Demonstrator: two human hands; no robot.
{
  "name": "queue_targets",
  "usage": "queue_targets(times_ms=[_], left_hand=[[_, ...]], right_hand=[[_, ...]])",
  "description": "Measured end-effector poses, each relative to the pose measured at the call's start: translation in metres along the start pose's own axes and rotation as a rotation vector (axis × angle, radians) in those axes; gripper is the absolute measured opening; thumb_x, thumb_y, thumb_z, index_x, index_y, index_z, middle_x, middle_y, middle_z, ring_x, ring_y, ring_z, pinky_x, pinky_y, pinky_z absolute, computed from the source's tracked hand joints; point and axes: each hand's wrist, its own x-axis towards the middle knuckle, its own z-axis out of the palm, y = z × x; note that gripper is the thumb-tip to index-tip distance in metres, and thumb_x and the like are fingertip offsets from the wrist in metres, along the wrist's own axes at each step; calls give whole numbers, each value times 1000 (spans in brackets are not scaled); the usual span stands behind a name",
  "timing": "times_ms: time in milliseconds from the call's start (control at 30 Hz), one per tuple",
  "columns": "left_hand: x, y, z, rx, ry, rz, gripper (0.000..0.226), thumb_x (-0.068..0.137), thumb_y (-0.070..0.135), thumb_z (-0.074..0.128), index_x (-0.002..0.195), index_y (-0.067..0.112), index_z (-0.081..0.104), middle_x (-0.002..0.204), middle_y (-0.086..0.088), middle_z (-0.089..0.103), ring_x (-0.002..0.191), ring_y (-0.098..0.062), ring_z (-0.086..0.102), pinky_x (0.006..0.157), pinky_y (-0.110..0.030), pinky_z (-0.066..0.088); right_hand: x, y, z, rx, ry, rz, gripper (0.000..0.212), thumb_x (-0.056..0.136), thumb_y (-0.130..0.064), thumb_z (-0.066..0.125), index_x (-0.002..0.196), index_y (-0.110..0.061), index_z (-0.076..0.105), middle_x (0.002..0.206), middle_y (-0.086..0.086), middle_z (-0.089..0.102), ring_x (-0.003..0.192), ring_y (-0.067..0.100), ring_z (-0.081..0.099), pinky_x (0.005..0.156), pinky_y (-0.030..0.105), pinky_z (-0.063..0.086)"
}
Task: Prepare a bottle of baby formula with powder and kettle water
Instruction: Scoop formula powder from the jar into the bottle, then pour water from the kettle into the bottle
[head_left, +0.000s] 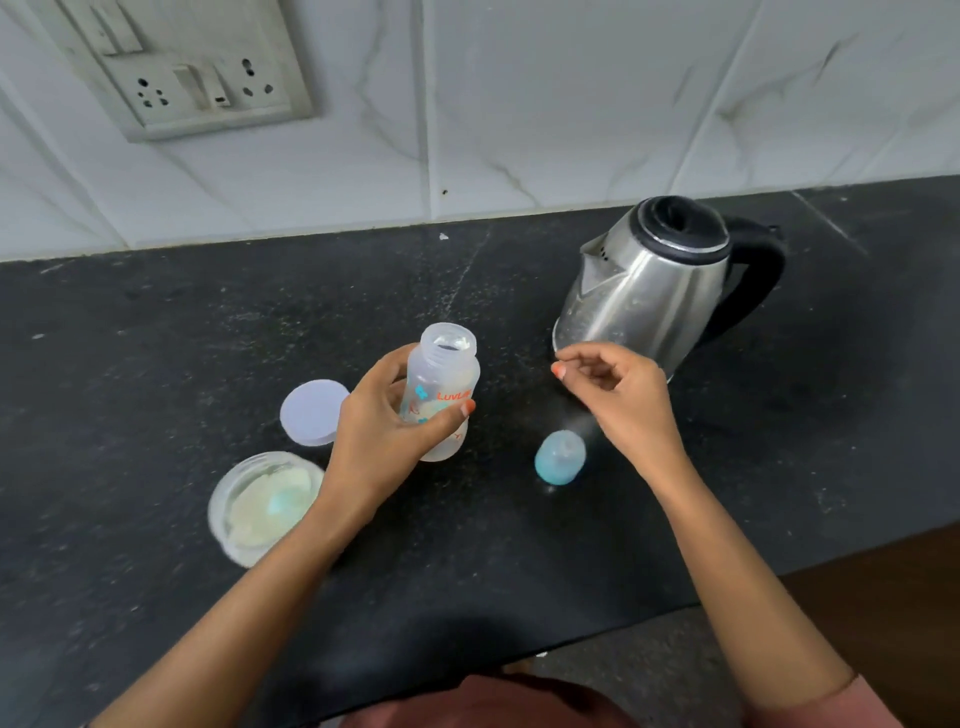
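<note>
The left hand's (384, 421) grip wraps the uncapped baby bottle (444, 384) at desk (156, 338) centre. The right hand's (618, 395) grip is narrow, fingers curled, empty. From the bottle, the kettle (654, 286) sits at 2 o'clock, the formula jar (265, 504) at 8, the blue cap (561, 457) at 4.

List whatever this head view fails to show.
Head view:
- Kettle: water level, behind steel wall and shut lid.
- Bottle: powder level, covered by left hand.
- Powder jar: teal thing inside, blurred.
- Right hand: whether its pinched fingertips hold anything, too small.
</note>
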Motion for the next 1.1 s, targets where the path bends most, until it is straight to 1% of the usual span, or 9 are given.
queue_targets(times_ms=[200, 267, 367, 567, 667, 800, 933, 1000, 1100], left_hand=[[26, 5, 49, 12, 54, 4, 52, 66, 18, 80, 97, 45, 48, 103, 15, 62, 97, -3, 60, 84, -25, 48], [34, 5, 63, 11, 68, -4, 52, 67, 17, 80, 95, 46, 47, 100, 21, 59, 95, 2, 58, 81, -20, 46], [45, 2, 80, 20, 89, -17, 52, 66, 18, 81, 100, 41, 49, 100, 21, 59, 95, 1, 58, 81, -20, 46], [65, -4, 104, 35, 106, -17, 53, 66, 19, 81, 105, 37, 50, 99, 22, 59, 96, -1, 59, 82, -20, 47], [73, -6, 111, 38, 105, -17, 53, 66, 19, 81, 105, 38, 49, 100, 22, 59, 96, -1, 59, 82, -20, 47], [82, -10, 118, 45, 104, -24, 54, 66, 20, 81, 108, 35, 51, 101, 21, 59, 96, 0, 59, 82, -19, 47], [87, -15, 121, 37, 104, -35, 56, 65, 21, 82, 112, 31, 53, 105, 14, 62, 99, -4, 60, 88, -27, 49], [89, -17, 122, 36, 102, -37, 56, 64, 22, 82, 112, 30, 53, 107, 11, 63, 100, -6, 60, 89, -30, 49], [91, -20, 121, 37, 92, -43, 58, 64, 23, 82, 114, 29, 53, 109, 8, 64, 101, -6, 60, 90, -31, 49]], right_hand=[[37, 24, -56, 91, 170, -47, 13, 81, -11, 67, 88, -23, 67, 82, -7, 66, 75, 1, 61, 72, 10, 47], [51, 29, -73, 134, 259, -82, 12, 82, -10, 66, 88, -20, 67, 80, -12, 67, 75, -1, 61, 71, 10, 46], [73, 38, -95, 196, 414, -136, 9, 82, -10, 66, 88, -16, 67, 71, -21, 67, 71, -5, 60, 69, 9, 44], [114, 64, -136, 201, 524, -222, 12, 76, -26, 70, 86, -31, 63, 89, -9, 59, 83, 8, 58, 78, 22, 47], [130, 78, -155, 204, 443, -180, 23, 70, -34, 71, 92, -33, 62, 97, -10, 56, 92, 5, 57, 87, 21, 47], [144, 92, -165, 375, 187, -80, 39, 58, -52, 78, 89, -31, 68, 89, -14, 68, 89, -2, 60, 82, 14, 46], [156, 103, -165, 380, 12, -50, 56, 47, -72, 72, 85, -31, 71, 84, -15, 72, 90, 3, 63, 86, 20, 49], [158, 103, -165, 402, -48, -62, 56, 47, -75, 70, 83, -32, 72, 77, -15, 71, 79, 2, 63, 74, 18, 51], [158, 98, -161, 453, -84, -94, 51, 49, -74, 69, 77, -32, 72, 65, -15, 67, 58, -1, 58, 49, 12, 44]])
